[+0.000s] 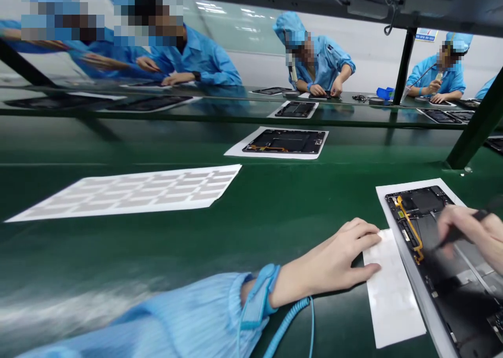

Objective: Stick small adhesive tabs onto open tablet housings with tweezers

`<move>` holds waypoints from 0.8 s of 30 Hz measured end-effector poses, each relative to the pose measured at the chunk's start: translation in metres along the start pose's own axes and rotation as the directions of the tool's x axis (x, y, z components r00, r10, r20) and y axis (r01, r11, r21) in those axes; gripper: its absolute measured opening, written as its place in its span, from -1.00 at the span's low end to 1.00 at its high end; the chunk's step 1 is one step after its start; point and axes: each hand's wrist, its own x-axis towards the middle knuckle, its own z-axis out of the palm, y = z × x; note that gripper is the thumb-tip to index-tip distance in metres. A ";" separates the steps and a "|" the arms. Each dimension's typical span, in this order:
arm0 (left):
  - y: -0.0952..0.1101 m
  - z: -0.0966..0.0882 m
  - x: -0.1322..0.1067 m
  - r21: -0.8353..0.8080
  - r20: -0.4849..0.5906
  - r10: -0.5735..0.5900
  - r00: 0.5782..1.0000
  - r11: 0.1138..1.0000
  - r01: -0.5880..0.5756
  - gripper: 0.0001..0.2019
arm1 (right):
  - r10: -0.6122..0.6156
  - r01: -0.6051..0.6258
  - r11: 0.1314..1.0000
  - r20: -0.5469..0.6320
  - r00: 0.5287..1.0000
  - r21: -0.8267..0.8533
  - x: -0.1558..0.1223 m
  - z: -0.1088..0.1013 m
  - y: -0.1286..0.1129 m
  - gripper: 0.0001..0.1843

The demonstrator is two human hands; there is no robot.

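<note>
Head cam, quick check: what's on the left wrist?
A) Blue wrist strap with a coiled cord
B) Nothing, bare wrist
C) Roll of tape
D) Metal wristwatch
A: a blue strap wraps the wrist behind the left hand, and a blue coiled cord runs down beside it.

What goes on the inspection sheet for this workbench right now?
Surface: green bench top.
Job's things: opened dark tablet-style device with a yellow flex cable, on a white backing sheet; white label strip beside it.
Clutter: loose sheet of grey labels; another opened device farther along.
Hands: left hand rests on the strip; right hand holds a black pen-like tool over the device.
Cables: coiled blue cord from the left wrist strap.
Surroundings: two co-workers in blue hooded smocks beyond.
</note>
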 end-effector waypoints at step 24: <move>0.034 0.006 -0.023 0.384 -0.173 0.050 0.984 0.923 0.021 -0.65 | -0.019 -0.004 0.987 0.141 0.990 0.160 0.044 0.086 0.007 -0.73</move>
